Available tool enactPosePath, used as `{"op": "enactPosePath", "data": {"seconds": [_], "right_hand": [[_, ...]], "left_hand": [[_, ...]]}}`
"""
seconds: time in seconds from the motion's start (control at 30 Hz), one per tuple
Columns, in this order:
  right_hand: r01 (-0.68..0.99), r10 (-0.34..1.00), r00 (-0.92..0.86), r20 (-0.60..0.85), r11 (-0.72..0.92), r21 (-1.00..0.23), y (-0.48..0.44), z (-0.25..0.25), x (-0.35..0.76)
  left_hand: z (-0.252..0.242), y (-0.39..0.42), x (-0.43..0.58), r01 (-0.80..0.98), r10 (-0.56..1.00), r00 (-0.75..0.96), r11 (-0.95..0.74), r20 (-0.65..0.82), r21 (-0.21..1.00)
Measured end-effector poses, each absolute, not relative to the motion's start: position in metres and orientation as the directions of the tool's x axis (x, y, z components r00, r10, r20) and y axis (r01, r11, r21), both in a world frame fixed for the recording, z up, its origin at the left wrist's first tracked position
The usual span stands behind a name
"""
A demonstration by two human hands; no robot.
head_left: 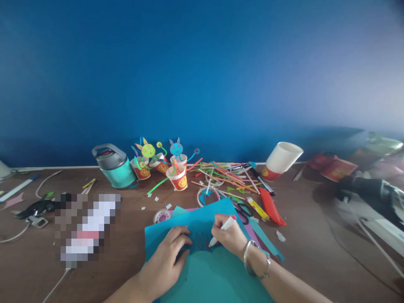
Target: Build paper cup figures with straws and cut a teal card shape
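My right hand (227,236) is closed round a white marker (221,230) with a red end, its tip down on a blue paper sheet (202,219) where dark scribbled lines show. My left hand (170,256) lies flat on that blue sheet, fingers spread, pressing it to the wooden table (315,252). A teal sheet (214,277) overlaps the blue one at the near edge. A silver bracelet (252,259) circles my right wrist.
Behind the sheets stand small red-and-white paper cups (178,179) with paper animal heads on sticks, a teal flask (115,166), a heap of coloured straws (227,172), a tipped stack of cups (280,160), scissors (243,210), tape rolls (162,216) and cables at both sides.
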State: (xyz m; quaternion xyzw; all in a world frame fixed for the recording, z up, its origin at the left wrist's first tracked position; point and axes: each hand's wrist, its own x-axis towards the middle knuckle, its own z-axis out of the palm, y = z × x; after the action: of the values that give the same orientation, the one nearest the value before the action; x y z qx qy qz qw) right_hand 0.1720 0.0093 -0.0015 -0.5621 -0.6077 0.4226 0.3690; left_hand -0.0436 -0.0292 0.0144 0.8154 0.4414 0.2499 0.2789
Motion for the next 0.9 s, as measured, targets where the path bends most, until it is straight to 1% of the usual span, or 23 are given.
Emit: {"op": "enactPosePath", "data": {"seconds": [0.2, 0.4, 0.53, 0.67, 0.8, 0.9], "right_hand": [[0.358, 0.994, -0.107, -0.038, 0.003, -0.934, 0.0106, -0.0016, 0.1729], [0.348, 0.999, -0.037, -0.009, 0.004, -0.937, 0.0102, -0.0033, 0.1717], [0.379, 0.997, -0.07, -0.012, 0.016, -0.925, 0.0093, -0.0027, 0.1716], [0.374, 0.993, -0.111, -0.025, 0.019, -0.927, 0.0098, -0.0016, 0.173], [0.346, 0.992, -0.117, -0.044, 0.0, -0.938, 0.0106, 0.0006, 0.1733], [0.272, 0.997, -0.077, -0.015, 0.006, -0.962, 0.0101, 0.0015, 0.1711]], "left_hand": [[0.0151, -0.0303, -0.0439, 0.58, 0.86, 0.48, -0.46, 0.174, 0.673], [0.0157, -0.0304, -0.0433, 0.579, 0.858, 0.485, -0.46, 0.17, 0.673], [0.0156, -0.0295, -0.0429, 0.577, 0.859, 0.486, -0.456, 0.164, 0.678], [0.015, -0.0298, -0.0433, 0.578, 0.86, 0.48, -0.459, 0.173, 0.675], [0.0146, -0.0304, -0.0437, 0.584, 0.861, 0.475, -0.463, 0.182, 0.666], [0.0148, -0.0306, -0.0438, 0.582, 0.858, 0.478, -0.47, 0.189, 0.663]]}}
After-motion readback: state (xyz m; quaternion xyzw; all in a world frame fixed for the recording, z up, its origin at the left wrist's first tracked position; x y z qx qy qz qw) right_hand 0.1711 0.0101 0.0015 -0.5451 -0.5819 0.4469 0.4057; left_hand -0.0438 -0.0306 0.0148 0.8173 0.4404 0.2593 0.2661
